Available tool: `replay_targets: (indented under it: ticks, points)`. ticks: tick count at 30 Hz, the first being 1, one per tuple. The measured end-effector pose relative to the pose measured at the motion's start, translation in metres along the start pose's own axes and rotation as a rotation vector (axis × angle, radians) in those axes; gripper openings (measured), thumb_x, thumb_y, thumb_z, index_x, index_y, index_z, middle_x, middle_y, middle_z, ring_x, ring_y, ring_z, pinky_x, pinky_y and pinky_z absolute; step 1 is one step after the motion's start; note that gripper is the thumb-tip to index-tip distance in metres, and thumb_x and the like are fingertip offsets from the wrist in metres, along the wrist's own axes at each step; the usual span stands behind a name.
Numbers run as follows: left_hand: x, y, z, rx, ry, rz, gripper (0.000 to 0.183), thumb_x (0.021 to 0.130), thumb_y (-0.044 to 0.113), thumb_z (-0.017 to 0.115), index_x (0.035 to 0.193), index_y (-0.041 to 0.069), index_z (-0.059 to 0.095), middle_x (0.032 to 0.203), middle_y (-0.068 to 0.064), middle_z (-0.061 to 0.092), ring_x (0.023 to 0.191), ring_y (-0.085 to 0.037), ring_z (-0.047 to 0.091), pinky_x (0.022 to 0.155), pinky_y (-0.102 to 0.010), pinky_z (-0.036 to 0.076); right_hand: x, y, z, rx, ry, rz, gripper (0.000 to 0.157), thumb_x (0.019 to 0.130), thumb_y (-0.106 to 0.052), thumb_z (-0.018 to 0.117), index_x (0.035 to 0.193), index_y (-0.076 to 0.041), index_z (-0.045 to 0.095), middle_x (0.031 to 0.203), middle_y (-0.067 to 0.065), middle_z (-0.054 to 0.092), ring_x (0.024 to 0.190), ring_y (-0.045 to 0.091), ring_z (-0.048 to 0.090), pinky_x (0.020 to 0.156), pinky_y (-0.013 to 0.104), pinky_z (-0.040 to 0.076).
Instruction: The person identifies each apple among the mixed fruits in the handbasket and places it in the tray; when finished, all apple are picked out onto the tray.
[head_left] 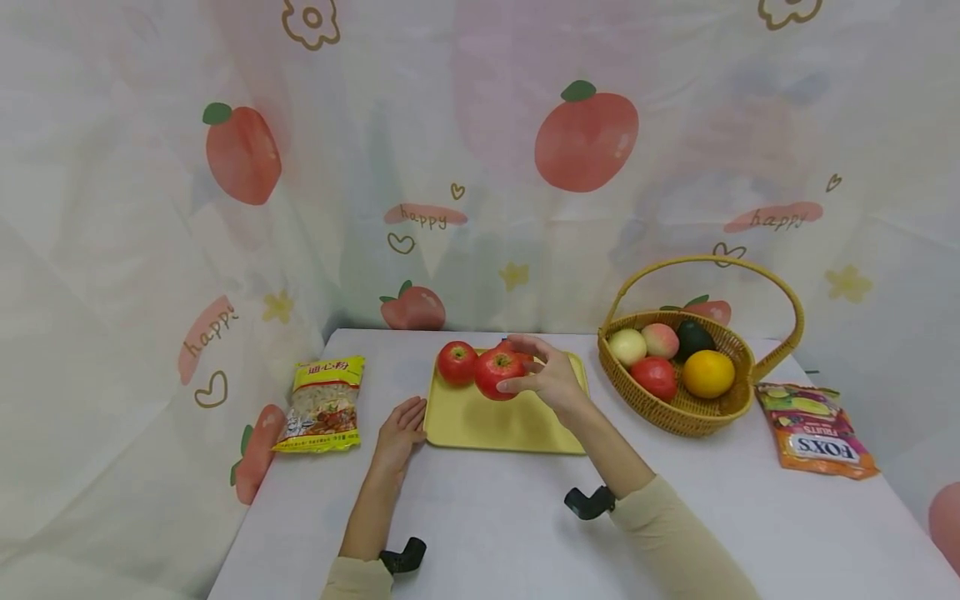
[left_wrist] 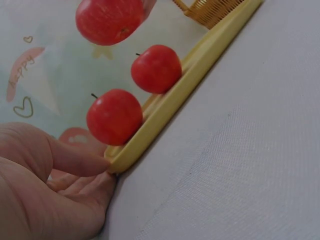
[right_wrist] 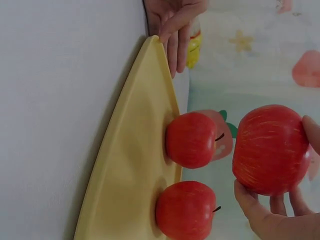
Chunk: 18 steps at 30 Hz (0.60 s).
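My right hand [head_left: 553,379] grips a red apple [head_left: 497,377] between thumb and fingers, raised above the yellow tray [head_left: 498,429]. In the right wrist view this held apple [right_wrist: 272,149] hangs apart from two others on the tray. One red apple [head_left: 457,363] rests in the tray's back left corner. The other, a red apple [left_wrist: 156,69] plain in the left wrist view, is mostly hidden behind the held one from above. At the tray's left side lies my left hand [head_left: 399,438], its thumb touching the corner and its fingers fairly straight along the edge.
A wicker basket [head_left: 660,417] with a tall handle stands right of the tray, holding several fruits, among them an orange [head_left: 708,374] and a red fruit [head_left: 654,378]. A yellow food packet [head_left: 322,406] lies on the left, a FOX'S candy bag [head_left: 817,431] far right. Printed curtains hang behind the table.
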<state>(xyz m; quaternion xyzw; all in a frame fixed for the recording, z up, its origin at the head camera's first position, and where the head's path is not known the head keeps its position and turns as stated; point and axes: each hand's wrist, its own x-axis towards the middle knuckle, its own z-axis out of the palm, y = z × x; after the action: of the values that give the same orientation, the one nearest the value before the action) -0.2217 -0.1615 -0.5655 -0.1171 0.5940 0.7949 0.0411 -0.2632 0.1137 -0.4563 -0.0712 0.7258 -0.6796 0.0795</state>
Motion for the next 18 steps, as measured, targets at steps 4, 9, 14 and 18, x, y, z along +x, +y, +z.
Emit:
replay_targets:
  ticks: [4, 9, 14, 18]
  points:
    - [0.0, 0.0, -0.001, -0.004, -0.002, 0.007, 0.071, 0.089, -0.027, 0.044, 0.157, -0.004, 0.037, 0.161, -0.026, 0.04, 0.151, -0.037, 0.037, 0.123, -0.046, 0.032, 0.003, 0.004, 0.008, 0.008, -0.003, 0.016, 0.073, 0.079, -0.005, 0.089, 0.144, -0.016, 0.059, 0.144, 0.007, 0.059, 0.133, 0.035, 0.052, 0.101, 0.045, 0.057]
    - [-0.001, 0.0, -0.001, 0.002, -0.015, 0.014, 0.072, 0.089, -0.027, 0.044, 0.157, -0.005, 0.036, 0.161, -0.028, 0.039, 0.151, -0.039, 0.036, 0.124, -0.047, 0.032, 0.007, 0.008, 0.017, -0.008, 0.005, 0.036, 0.072, 0.078, -0.005, 0.089, 0.143, -0.018, 0.06, 0.145, 0.005, 0.058, 0.134, 0.033, 0.052, 0.101, 0.045, 0.058]
    - [0.0, 0.0, -0.001, 0.005, -0.015, 0.015, 0.072, 0.088, -0.027, 0.045, 0.156, -0.005, 0.037, 0.161, -0.027, 0.04, 0.151, -0.039, 0.036, 0.124, -0.047, 0.032, 0.01, 0.013, 0.025, 0.012, -0.006, 0.035, 0.071, 0.08, -0.002, 0.087, 0.144, -0.015, 0.06, 0.147, 0.008, 0.056, 0.133, 0.035, 0.054, 0.099, 0.045, 0.059]
    - [0.0, 0.0, -0.001, -0.001, -0.018, 0.015, 0.072, 0.088, -0.026, 0.046, 0.156, -0.005, 0.037, 0.161, -0.027, 0.039, 0.152, -0.039, 0.035, 0.124, -0.046, 0.031, 0.014, 0.016, 0.031, 0.037, -0.007, 0.046, 0.071, 0.08, -0.002, 0.086, 0.145, -0.011, 0.059, 0.146, 0.009, 0.056, 0.131, 0.037, 0.055, 0.099, 0.046, 0.059]
